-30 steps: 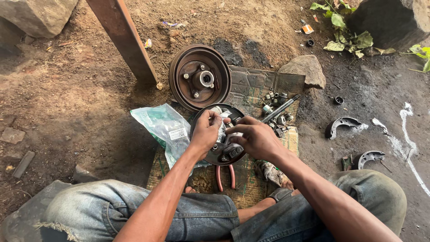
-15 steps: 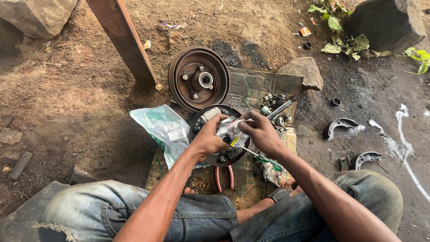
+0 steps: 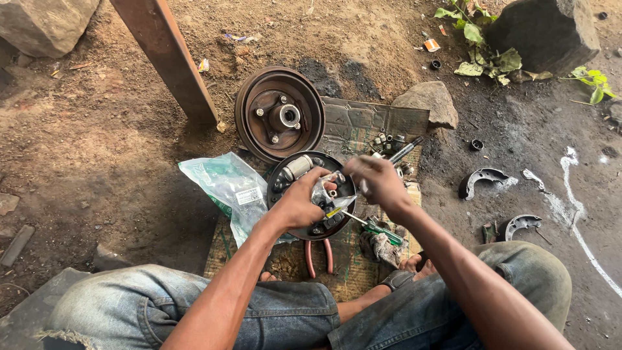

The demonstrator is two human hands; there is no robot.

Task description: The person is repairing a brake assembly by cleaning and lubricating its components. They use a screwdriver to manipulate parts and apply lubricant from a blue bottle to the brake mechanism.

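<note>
Bare dirt ground [image 3: 97, 149], rocks, woven mat [image 3: 353, 259], both hands' fingers [image 3: 317, 178] pinching small part over brake plate [image 3: 285, 178], rusty drum [image 3: 280, 115] beyond

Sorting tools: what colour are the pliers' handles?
Red, on the pliers below the left hand; head view.

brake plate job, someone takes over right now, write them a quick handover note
Left hand: grips a small clear bag over the brake plate.
Right hand: pinched at the bag's top; what it holds is hidden.
Drum lies off, on the dirt behind the plate.
Screwdriver and red pliers lie on the mat by the plate; plastic bag lies to its left.
Two brake shoes lie off to the right.
Done: drum and shoes off.
Left: bag not yet emptied, shoes and drum not refitted.
</note>
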